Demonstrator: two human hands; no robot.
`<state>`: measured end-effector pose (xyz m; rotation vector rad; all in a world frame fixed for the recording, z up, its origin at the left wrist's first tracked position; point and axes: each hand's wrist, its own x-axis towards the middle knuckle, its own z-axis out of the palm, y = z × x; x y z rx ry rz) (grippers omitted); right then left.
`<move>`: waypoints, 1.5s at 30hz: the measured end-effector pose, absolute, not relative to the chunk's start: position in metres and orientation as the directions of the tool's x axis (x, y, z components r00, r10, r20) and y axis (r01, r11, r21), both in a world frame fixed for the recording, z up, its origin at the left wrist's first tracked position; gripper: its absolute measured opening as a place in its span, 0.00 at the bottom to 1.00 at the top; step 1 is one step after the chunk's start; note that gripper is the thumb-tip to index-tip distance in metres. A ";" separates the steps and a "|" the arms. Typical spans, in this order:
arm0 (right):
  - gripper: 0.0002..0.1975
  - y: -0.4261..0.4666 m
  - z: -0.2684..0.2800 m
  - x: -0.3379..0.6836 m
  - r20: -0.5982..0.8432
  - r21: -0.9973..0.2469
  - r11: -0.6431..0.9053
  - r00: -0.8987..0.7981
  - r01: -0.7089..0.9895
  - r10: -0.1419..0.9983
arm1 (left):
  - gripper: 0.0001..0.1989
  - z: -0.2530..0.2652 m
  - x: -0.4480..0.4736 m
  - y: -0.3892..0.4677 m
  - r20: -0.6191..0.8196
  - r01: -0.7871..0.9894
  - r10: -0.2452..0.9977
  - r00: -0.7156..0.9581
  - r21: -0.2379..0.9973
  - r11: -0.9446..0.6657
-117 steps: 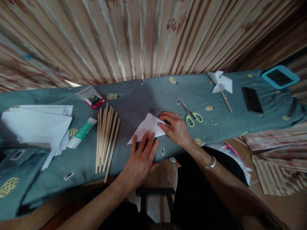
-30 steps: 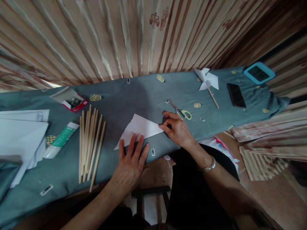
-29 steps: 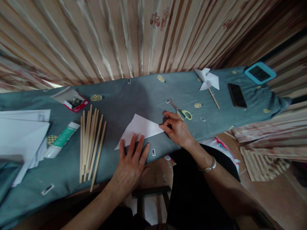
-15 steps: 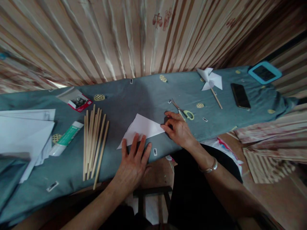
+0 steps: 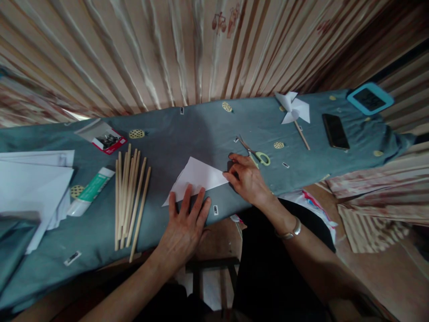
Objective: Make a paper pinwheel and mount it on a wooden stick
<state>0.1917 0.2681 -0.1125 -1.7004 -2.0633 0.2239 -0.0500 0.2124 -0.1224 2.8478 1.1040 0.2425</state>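
Observation:
A white sheet of paper (image 5: 196,174), folded into a triangle, lies flat on the grey-green cloth in front of me. My left hand (image 5: 184,223) rests with fingers spread on its near edge, the fingertips pressing the paper down. At the paper's right-hand corner, my right hand (image 5: 246,179) pinches the tip between thumb and fingers. Scissors (image 5: 255,153) with pale green handles lie just beyond my right hand, one handle partly hidden by it.
Left of the paper are several wooden sticks (image 5: 129,201), a glue tube (image 5: 92,191), a small red-and-white box (image 5: 109,141) of metal pieces and white paper sheets (image 5: 33,188). To the right lie a paper pinwheel (image 5: 293,108), a black phone (image 5: 335,131) and a blue-framed device (image 5: 370,98).
The whole view has shifted slightly. Both hands keep their places on the folded paper, and nothing has been taken or let go.

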 end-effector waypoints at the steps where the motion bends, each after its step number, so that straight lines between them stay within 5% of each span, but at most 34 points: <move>1: 0.14 0.267 -0.112 0.192 0.247 -0.390 0.231 -0.141 0.891 0.959 | 0.39 -0.122 -0.050 0.213 0.118 0.662 0.674 0.729 0.128 -0.738; 6: 0.16 0.262 -0.108 0.187 0.284 -0.360 0.239 -0.138 0.902 0.949 | 0.39 -0.121 -0.049 0.213 0.116 0.665 0.675 0.728 0.118 -0.737; 13: 0.32 0.247 -0.105 0.153 0.282 -0.296 0.248 -0.164 0.922 0.945 | 0.40 -0.123 -0.047 0.212 0.092 0.682 0.691 0.717 0.109 -0.723; 45: 0.30 0.239 -0.135 0.188 0.334 -0.384 0.126 0.010 0.915 0.942 | 0.34 -0.116 -0.081 0.193 0.077 0.744 0.751 0.655 0.102 -0.660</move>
